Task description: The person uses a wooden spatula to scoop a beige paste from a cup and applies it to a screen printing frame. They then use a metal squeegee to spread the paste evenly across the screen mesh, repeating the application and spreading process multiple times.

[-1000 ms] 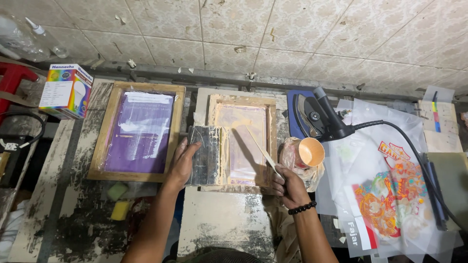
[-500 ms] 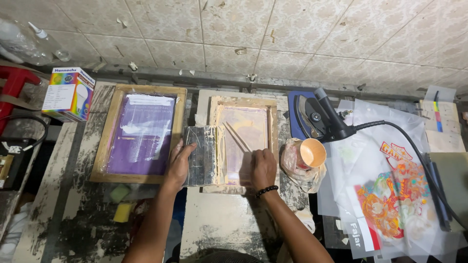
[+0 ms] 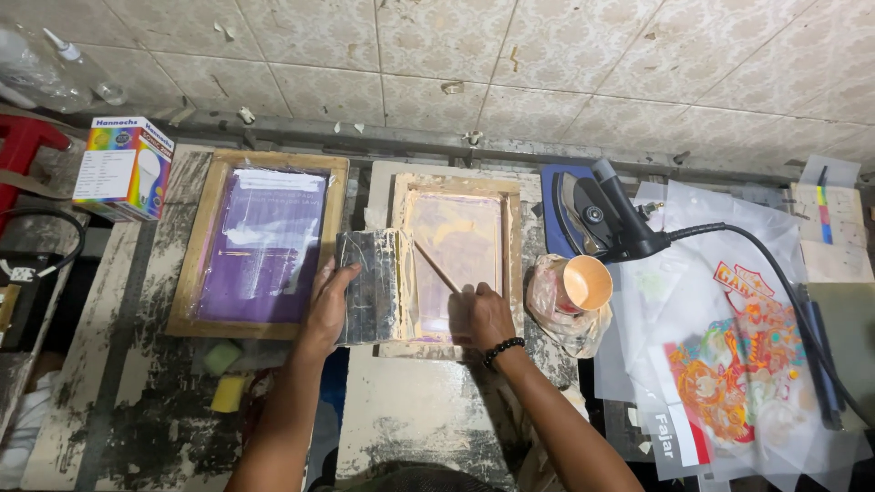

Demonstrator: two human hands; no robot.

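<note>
**Right hand settles on the small screen frame**

Since the earlier frame, the right hand (image 3: 480, 314) has come down from holding the thin stick up and now lies on the pale mesh of the small wooden screen frame (image 3: 456, 187), fingers curled over the lower end of the stick (image 3: 437, 267), which slants across the mesh. Whether the fingers truly pinch the stick or only press on it cannot be told. The left hand (image 3: 328, 305) stays where it was, open and flat, fingers spread against the left edge of a dark, smeared pad (image 3: 369, 284) that overlaps the frame's left rail.

The frame sits at the middle of the worn table (image 3: 118, 364), just right of a larger frame with purple mesh (image 3: 260, 246). It looks light and stiff in its wooden rails, while the stretched mesh seems thin and easily torn or dented; the rails are probably the safe place to take hold. The stick seems light, rigid and possibly wet and slippery.

Counted: two screen frames, one stick, one pad. Beside the frame on the right stands one orange cup (image 3: 586, 282) in crumpled plastic, then one dark iron (image 3: 592, 214) with a cable, and printed transfer sheets (image 3: 738, 364). At left lie two sponges (image 3: 221, 357) and one colourful box (image 3: 123, 169).
</note>
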